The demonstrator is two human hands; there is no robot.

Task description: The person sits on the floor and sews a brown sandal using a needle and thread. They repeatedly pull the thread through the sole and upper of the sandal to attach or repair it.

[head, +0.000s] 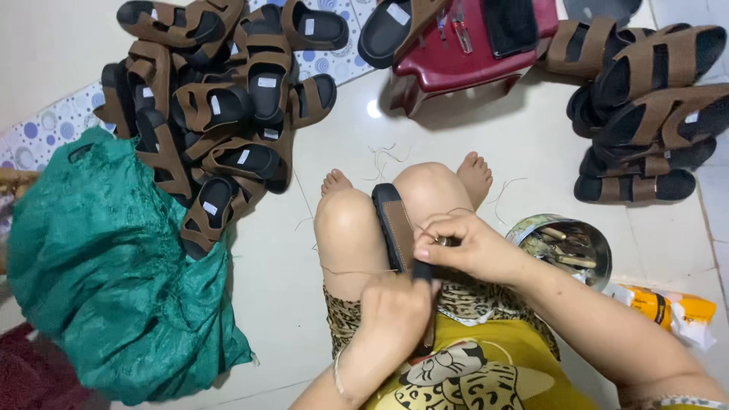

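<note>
Pretty plain room: pale glossy floor tiles (319,304) with a bright spot of light reflecting near the red plastic stool (463,57) at the top, and loose bits of thread scattered around. A strip of white mat with blue dots (53,125) runs along the upper left beside a cream wall (45,45). There's a big crumpled green woven sack (106,273) on the left and a dark red rug (30,376) in the bottom-left corner.

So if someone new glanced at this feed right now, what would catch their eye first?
Probably the heaps of brown-and-black sandals on the floor, upper left and upper right, beside a green woven sack. At centre, the left hand and right hand work on one sandal held between the knees.
</note>
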